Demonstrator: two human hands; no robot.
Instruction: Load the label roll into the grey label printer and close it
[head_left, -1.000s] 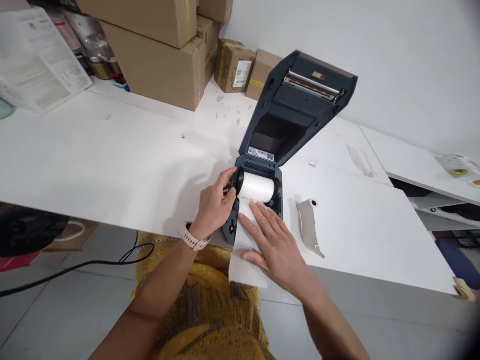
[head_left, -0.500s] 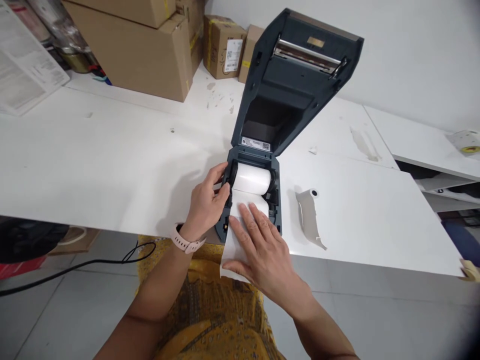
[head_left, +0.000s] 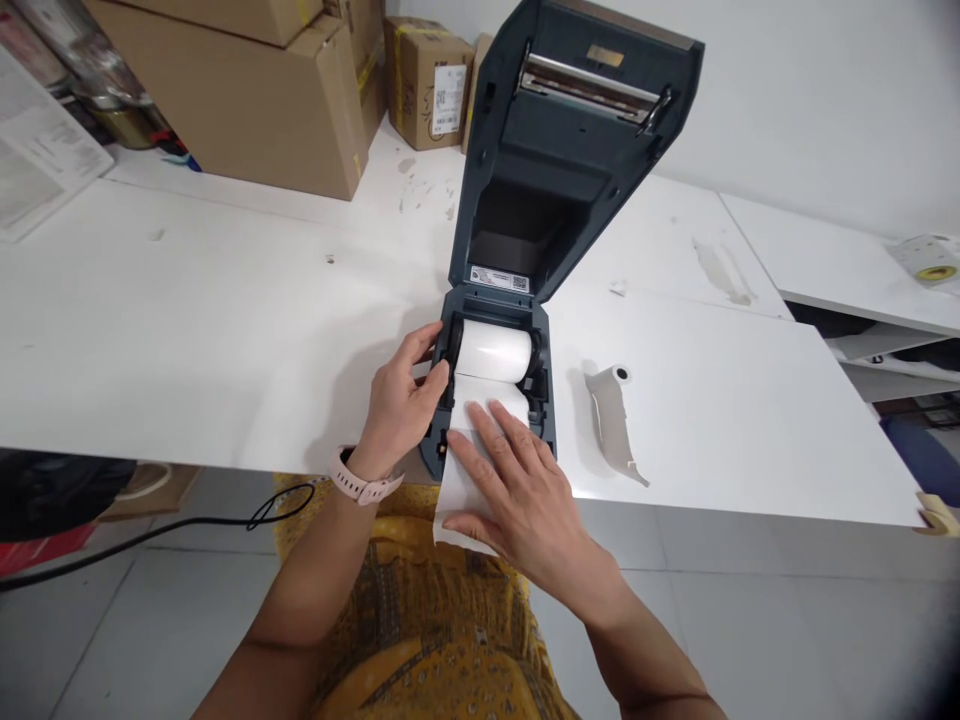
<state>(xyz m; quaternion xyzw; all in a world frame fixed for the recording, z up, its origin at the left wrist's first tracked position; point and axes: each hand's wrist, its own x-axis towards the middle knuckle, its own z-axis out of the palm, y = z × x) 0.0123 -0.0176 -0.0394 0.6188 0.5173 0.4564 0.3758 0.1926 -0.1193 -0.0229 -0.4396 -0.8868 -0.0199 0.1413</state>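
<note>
A dark grey label printer [head_left: 550, 420] stands at the table's front edge, its lid [head_left: 570, 155] raised. Inside lies a roll of white labels [head_left: 493, 350], and its paper strip [head_left: 463, 490] runs forward over the front edge and hangs down. My left hand [head_left: 401, 405] grips the printer's left side, fingers at the outer wall and thumb on the rim. Flat on the strip rests my right hand [head_left: 521, 490], fingers spread, thumb near the strip's loose end. Its palm hides part of the strip and the printer's front right.
To the right of the printer, a small core with a curled piece of backing paper [head_left: 611, 420] lies on the white table [head_left: 720, 420]. Cardboard boxes [head_left: 240, 100] stand at the back left. A label roll [head_left: 930, 262] sits far right. A black cable [head_left: 187, 523] hangs at the lower left.
The view has shifted slightly, so the scene sits a little further left and up. Both hands keep nearly the same place on the printer and the strip.
</note>
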